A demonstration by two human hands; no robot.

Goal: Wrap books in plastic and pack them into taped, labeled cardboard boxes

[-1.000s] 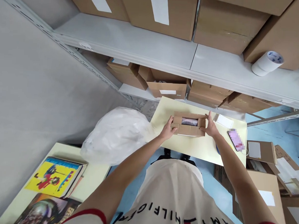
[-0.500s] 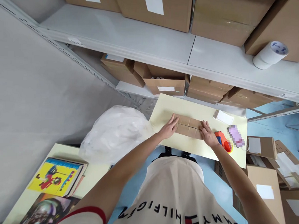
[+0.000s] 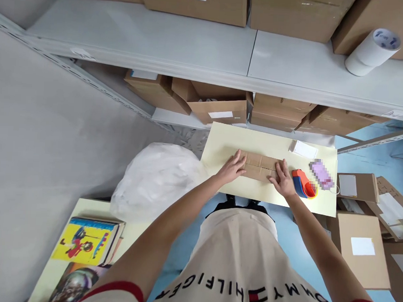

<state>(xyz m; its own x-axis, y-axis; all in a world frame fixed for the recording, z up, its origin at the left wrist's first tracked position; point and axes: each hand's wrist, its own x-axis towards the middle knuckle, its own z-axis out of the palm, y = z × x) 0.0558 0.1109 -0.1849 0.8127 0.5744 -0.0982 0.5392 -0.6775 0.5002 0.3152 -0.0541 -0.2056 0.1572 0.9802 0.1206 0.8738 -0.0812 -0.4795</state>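
On the pale yellow table lies a narrow cardboard box [image 3: 259,166] with a lengthwise seam between its top flaps. My left hand [image 3: 231,167] holds the box's left end, fingers over the edge. At the opposite end, my right hand [image 3: 283,178] grips the box with its thumb at the front corner and its fingers on the far side. An orange and blue tape dispenser [image 3: 300,183] stands just right of my right hand, touched by neither hand.
A blurred purple item [image 3: 321,174] and a stack of white cards [image 3: 304,149] lie at the table's right. A white plastic bag [image 3: 156,180] bulges at left. Shelves with boxes rise ahead, holding tape rolls [image 3: 372,52]. Books [image 3: 85,242] lie lower left; cartons [image 3: 362,245] stand right.
My right hand has shifted its hold, with thumb and fingers spread wider around the box's right end. The box has turned or shifted slightly. The camera view has moved a little.
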